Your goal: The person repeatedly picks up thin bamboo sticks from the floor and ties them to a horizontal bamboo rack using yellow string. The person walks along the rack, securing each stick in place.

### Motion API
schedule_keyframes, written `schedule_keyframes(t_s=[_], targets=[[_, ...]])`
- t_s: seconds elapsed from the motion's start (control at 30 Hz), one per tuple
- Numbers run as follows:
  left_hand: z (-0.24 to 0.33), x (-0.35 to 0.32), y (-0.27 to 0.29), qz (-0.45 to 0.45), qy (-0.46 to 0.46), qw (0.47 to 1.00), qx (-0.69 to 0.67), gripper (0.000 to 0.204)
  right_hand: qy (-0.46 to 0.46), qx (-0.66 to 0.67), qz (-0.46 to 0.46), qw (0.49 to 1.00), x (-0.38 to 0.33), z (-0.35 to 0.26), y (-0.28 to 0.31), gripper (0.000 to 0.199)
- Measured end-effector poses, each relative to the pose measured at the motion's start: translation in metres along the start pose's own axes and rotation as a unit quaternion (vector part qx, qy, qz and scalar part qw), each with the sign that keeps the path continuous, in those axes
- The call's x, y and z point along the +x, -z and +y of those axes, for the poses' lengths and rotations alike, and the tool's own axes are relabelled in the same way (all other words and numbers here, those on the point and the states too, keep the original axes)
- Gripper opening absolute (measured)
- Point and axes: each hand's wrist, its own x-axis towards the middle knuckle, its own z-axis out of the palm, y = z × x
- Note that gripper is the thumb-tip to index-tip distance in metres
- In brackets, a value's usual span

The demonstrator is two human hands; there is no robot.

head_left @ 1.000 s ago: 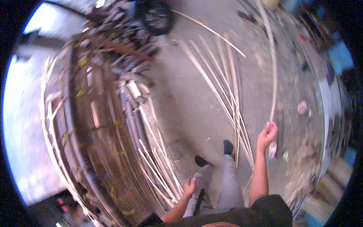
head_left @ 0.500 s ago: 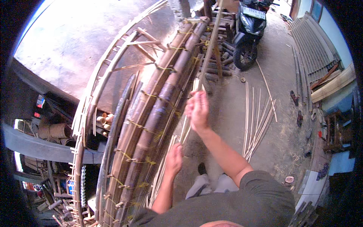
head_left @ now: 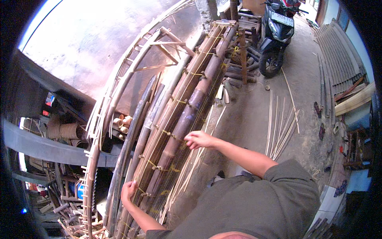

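One long bamboo frame (head_left: 191, 85) is seen ahead; at its left edge the left hand (head_left: 128, 193) is placed, while beside one dark pole (head_left: 187, 115) the right hand (head_left: 199, 140) is held curled; whether anything is gripped by either cannot be told; one motorbike (head_left: 277, 34) is parked beyond

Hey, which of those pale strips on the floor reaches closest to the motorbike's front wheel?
The single strip whose upper end lies by the front wheel; the fanned ones end farther from it.
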Motion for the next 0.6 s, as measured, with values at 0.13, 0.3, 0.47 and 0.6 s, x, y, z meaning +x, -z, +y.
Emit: schedule_keyframes(t_s=[0.13, 0.3, 0.47, 0.6], targets=[[0.028, 0.036, -0.011, 0.034, 0.047, 0.998, 0.035, 0.041, -0.004, 0.066, 0.176, 0.982, -0.045, 0.017, 0.136, 0.024], [0.275, 0.06, -0.009, 0.138, -0.119, 0.981, -0.066, 0.034, -0.018, 0.152, 0.347, 0.925, -0.108, 0.057, 0.288, 0.019], [0.53, 0.118, -0.028, 0.109, -0.289, 0.943, -0.126, 0.041, -0.003, 0.101, 0.318, 0.943, -0.124, -0.004, 0.358, 0.018], [0.719, 0.164, -0.045, 0.085, -0.365, 0.918, -0.128, 0.033, 0.035, 0.006, 0.3, 0.953, -0.103, -0.042, 0.424, 0.02]])
